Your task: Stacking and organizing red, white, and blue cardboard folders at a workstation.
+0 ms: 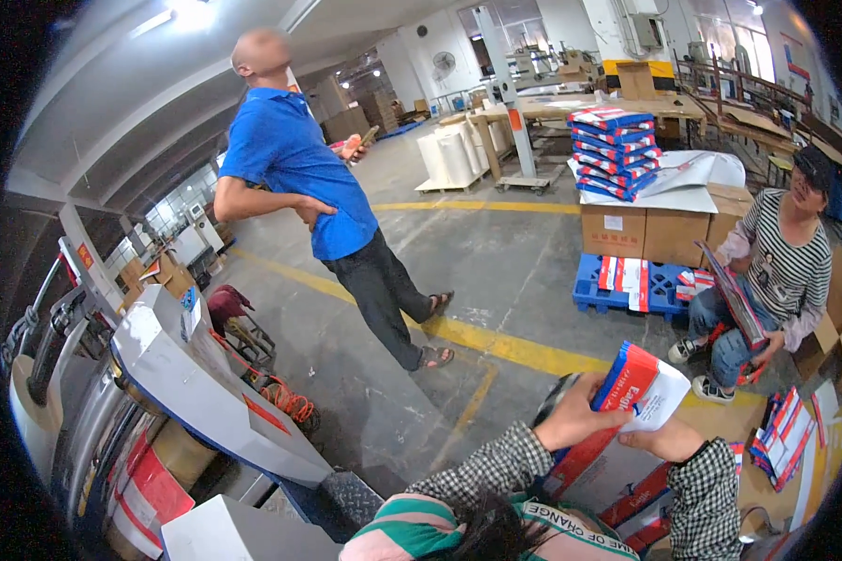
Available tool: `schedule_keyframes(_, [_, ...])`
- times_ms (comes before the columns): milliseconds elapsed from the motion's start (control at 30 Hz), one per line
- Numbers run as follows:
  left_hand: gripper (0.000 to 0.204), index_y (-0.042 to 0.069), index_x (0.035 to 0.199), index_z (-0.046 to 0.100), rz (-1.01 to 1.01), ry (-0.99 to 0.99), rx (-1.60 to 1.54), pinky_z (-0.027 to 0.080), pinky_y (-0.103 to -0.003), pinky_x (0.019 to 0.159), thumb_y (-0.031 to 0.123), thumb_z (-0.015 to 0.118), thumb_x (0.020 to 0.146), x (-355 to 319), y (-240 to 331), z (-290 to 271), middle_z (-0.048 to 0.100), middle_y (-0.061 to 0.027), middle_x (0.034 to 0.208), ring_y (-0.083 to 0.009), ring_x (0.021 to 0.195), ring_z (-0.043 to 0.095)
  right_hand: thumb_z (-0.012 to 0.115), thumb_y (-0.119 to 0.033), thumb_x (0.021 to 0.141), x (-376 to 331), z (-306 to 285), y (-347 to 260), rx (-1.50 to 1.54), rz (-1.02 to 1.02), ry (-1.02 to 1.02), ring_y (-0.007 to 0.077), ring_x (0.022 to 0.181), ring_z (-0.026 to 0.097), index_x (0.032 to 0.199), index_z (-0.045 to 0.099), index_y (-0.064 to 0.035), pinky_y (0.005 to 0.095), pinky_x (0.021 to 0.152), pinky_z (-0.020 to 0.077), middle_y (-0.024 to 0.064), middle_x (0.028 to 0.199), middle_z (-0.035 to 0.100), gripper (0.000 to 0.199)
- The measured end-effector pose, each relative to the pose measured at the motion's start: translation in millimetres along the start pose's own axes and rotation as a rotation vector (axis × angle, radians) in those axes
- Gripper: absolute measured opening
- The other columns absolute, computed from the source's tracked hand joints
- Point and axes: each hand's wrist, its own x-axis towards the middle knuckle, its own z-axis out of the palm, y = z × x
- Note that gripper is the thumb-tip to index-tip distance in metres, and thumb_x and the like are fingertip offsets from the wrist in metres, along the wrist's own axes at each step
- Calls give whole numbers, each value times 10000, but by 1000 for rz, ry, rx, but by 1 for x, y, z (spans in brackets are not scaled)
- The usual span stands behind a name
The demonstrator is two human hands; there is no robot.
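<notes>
Fingers (571,404) of my left hand (575,419) are curled tight over the near edge of a folded paper bag (641,391), red and blue along one side and white on its face, thumb underneath where I cannot see it. My right hand (662,439) presses up against the bag's lower white edge from below, its fingers mostly hidden behind the paper, so I cannot tell if they pinch or only prop. The bag sits tilted between both hands, its top corner pointing away from me, well above the floor.

To handle it well, I judge I should keep the left grip firm on the coloured edge and let the right slide along the bottom fold, so the sheet stays flat and does not crease.

Further out, more bags (784,432) of the same kind lie just right of my arm. A seated person in a striped top (788,262) holds another, and a standing person in a blue shirt (299,178) is well off to the left
</notes>
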Motion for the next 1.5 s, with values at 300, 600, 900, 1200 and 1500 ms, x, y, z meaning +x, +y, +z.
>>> schedule_keyframes(300, [565,5,1176,470,-121,-369,-100,404,-310,893,217,717,714,11,5,-14,572,-91,1081,-155,989,523,641,-34,740,0,-2,-4,-132,-26,-29,203,1034,511,1160,472,-37,320,902,406,83,1092,561,454])
schedule_keyframes(600, [493,-8,1133,508,-70,-249,-174,414,-296,861,178,705,721,4,6,-3,596,-79,1037,-145,952,540,651,-52,722,-4,-3,-14,-210,-15,-98,230,1021,521,1177,459,-28,341,905,407,89,1085,569,495])
schedule_keyframes(900, [444,-12,1095,544,-50,-270,-310,405,-280,847,147,691,708,-3,5,-7,611,-80,1007,-143,919,549,346,-351,937,-20,-70,-20,232,64,347,150,571,595,977,526,12,243,481,474,113,669,606,407])
schedule_keyframes(1200, [413,-12,1082,548,-16,-306,-410,394,-286,849,119,652,705,-5,4,-6,600,-78,1006,-151,931,535,284,-455,937,18,-15,-22,170,71,165,163,861,557,1034,578,12,279,763,434,96,896,622,560])
schedule_keyframes(1500, [371,-5,1065,558,-27,-267,-397,395,-278,844,84,615,709,-3,1,-10,604,-63,991,-143,925,542,457,-90,883,3,-22,-49,-7,-152,417,98,757,513,1308,363,-43,227,662,433,115,1187,518,438])
